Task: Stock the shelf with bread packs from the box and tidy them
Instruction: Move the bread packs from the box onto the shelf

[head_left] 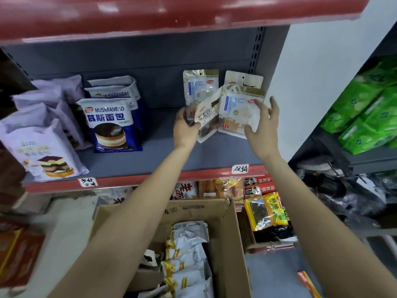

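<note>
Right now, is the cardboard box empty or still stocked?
Still stocked. The cardboard box is open on top, and several bread packs with white and gold wrappers are stacked inside; how deep the stack goes cannot be told.

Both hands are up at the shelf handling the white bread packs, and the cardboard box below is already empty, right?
Not quite: the head view shows the cardboard box still holding packs. The rest holds: left hand and right hand handle the white bread packs at the shelf.
</note>
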